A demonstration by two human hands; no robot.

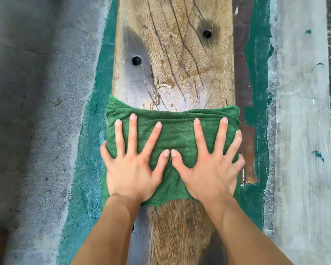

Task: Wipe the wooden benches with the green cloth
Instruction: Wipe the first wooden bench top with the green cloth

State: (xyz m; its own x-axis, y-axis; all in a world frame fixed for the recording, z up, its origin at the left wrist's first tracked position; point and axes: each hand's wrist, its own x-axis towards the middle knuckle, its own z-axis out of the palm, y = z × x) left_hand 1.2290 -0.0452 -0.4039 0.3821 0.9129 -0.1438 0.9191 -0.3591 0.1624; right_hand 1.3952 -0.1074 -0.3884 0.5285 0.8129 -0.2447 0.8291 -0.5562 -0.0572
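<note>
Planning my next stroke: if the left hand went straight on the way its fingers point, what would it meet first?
Bare wood of the bench, then the nearer round hole, roughly in line with the left hand. Nothing seems to stand in between.

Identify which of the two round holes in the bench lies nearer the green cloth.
The left hole; it sits lower down the bench, while the right hole lies farther up.
</note>
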